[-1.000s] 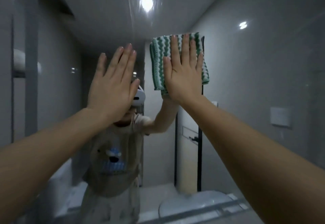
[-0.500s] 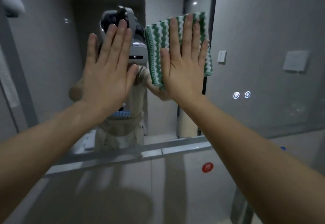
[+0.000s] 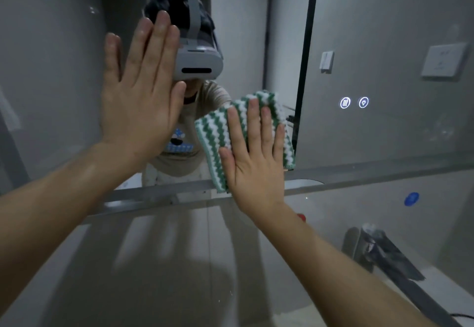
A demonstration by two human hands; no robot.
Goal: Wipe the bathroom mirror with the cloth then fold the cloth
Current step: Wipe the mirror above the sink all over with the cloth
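right hand (image 3: 252, 162): flat, pressing green-white zigzag cloth (image 3: 218, 131) on mirror (image 3: 384, 126) | left hand (image 3: 139, 90): open, empty | two lit round icons (image 3: 354, 102), no readable text

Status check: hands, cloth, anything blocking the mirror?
Right hand flat, pressing cloth on mirror near its bottom edge. Left hand open, flat at the glass. Cloth unfolded-flat, not yet folded. Nothing blocking.
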